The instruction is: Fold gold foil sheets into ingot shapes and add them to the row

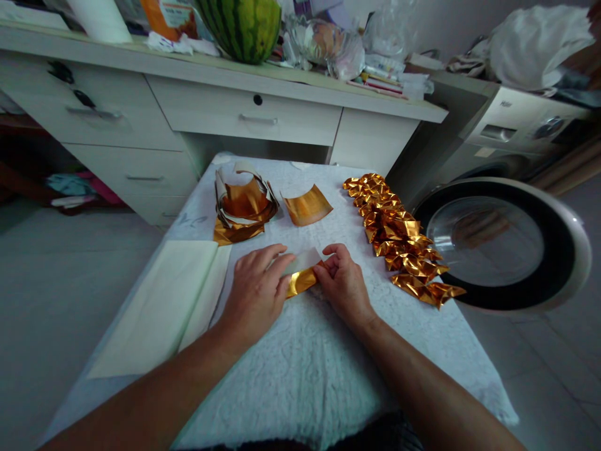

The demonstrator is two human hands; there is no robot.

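Observation:
Between my hands, low over the cloth, is a gold foil sheet (301, 282) with a pale back, its near edge folded over. My left hand (258, 288) grips its left end between thumb and fingers. At the right end, my right hand (345, 282) pinches the foil. Beyond them a single curved gold sheet (308, 205) lies on the cloth. A curled stack of gold sheets (245, 202) rests to its left. Folded gold foil pieces (399, 235) form a long overlapping row on the right.
Pale paper sheets (154, 300) lie on the left of the cloth-covered table (300, 376). Behind stands a white drawer counter (253, 113) with a watermelon (251, 28) and bags on top. An open washing machine door (502, 241) is close to the table's right edge.

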